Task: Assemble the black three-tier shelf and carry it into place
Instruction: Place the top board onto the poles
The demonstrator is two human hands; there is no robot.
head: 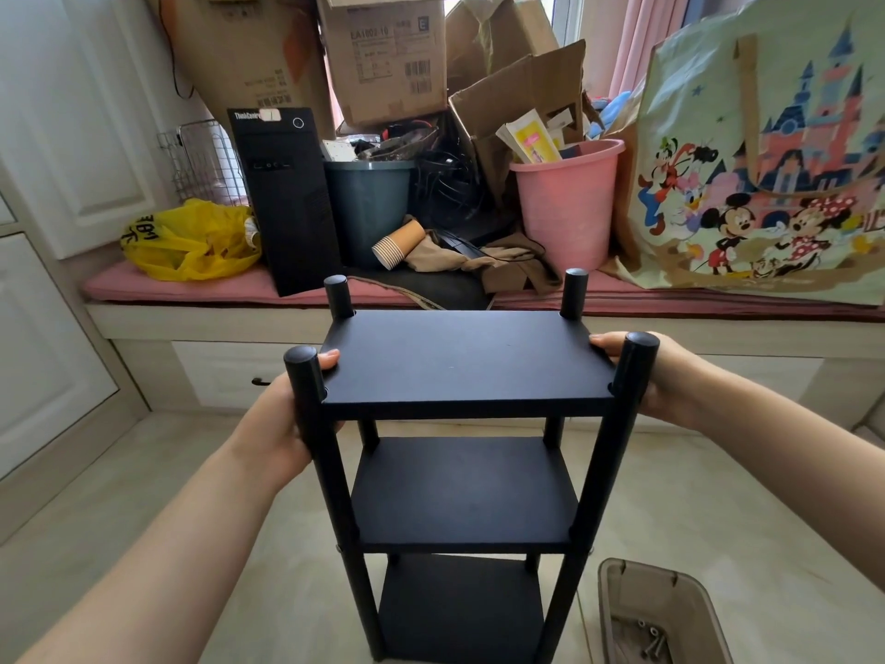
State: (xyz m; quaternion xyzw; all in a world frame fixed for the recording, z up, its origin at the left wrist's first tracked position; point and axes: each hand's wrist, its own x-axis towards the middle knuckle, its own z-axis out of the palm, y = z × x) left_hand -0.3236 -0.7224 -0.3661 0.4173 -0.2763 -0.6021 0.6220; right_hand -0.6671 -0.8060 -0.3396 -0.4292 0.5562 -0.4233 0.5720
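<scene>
Gripping the shelf (459,361) by its top tier (459,376), I have both hands closed on it. My left hand (282,414) takes the left short edge, thumb laid on the board just behind the near-left post (306,404). My right hand (656,376) mirrors it on the right edge, thumb on top beside the near-right post (632,376).

Finding: the shelf is upright directly before me, above the floor (167,472), short of the window seat (215,287) with its clutter. All three boards sit in the four posts and the post tops are capped, so I judge assembly done and the carry in hand.

Reason for the hold, as I judge it: a matched grip at both ends of the highest board keeps the load level and the posts vertical, and leaves my view over it open.

Not verifiable:
- My fingers pass under the board and are hidden.
- The feet are cut off at the lower edge, so I cannot tell whether the shelf is lifted or resting.
- A tray (618,587) at lower right holds a few screws (651,637); spare or missed, I cannot say.
- Small pale fittings at the middle tier's (464,491) near corners are too small to identify.
</scene>
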